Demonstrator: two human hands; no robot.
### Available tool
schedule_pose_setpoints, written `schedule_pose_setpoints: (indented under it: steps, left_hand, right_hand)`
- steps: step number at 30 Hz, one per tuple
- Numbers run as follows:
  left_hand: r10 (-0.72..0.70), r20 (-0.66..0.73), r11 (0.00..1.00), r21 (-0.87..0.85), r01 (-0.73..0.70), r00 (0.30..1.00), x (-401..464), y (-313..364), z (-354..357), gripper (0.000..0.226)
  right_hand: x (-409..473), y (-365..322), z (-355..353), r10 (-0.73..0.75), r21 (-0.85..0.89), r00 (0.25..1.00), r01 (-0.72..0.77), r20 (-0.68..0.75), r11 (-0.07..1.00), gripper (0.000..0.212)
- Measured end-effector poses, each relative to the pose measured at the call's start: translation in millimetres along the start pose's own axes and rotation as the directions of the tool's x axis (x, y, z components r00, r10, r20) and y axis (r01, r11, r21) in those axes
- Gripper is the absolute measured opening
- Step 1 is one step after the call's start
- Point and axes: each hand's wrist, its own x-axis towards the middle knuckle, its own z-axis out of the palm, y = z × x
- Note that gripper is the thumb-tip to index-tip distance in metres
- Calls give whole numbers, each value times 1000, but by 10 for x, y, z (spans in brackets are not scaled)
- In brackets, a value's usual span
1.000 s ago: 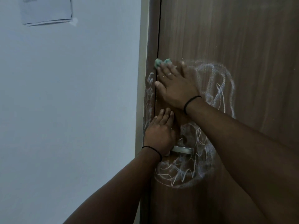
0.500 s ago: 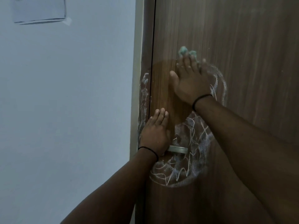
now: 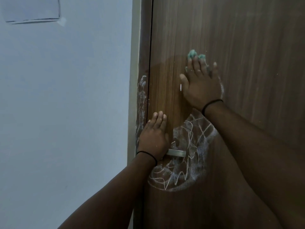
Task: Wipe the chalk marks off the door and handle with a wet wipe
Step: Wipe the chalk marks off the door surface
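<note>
Wipe (image 3: 192,54) farther right, under right grip (image 3: 201,85)

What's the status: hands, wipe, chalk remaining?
Right hand flat, pressing green wet wipe to door. Left hand flat on door by handle. Chalk scribbles around handle unwiped, more on door frame. Nothing blocking.

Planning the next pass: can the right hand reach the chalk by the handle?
Likely yes: the chalk scribble lies bare below the right hand; the left hand covers only the handle's left end.
</note>
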Motion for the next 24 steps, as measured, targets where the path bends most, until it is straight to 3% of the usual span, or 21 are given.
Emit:
schedule_pose_setpoints:
  steps: [3, 8, 11, 16, 19, 24]
  left_hand:
    - [-19, -5, 1000, -7, 19, 1000, -6, 8, -2, 61]
    - [-6, 13, 1000, -6, 6, 1000, 6, 24, -41, 60]
    - [-13, 21, 1000, 11, 13, 1000, 8, 23, -50, 60]
    - [-18, 23, 999, 27, 17, 1000, 16, 27, -40, 60]
    - [-42, 7, 999, 27, 42, 999, 17, 60, -32, 59]
    - [-25, 20, 999, 27, 24, 999, 5, 48, -40, 60]
  right_hand:
    - [73, -175, 0, -136, -1, 989, 136, 58, 991, 68]
    - [-556, -69, 204, -315, -38, 936, 324, 160, 945, 64]
    - [-687, 123, 187, -270, -84, 951, 285, 153, 955, 63]
    - [-225, 260, -62, -60, -41, 996, 63, 65, 997, 67]
    - [-128, 156, -103, -98, -13, 991, 100, 94, 995, 67]
    - [-606, 326, -7, -269, -64, 942, 287, 203, 956, 66]
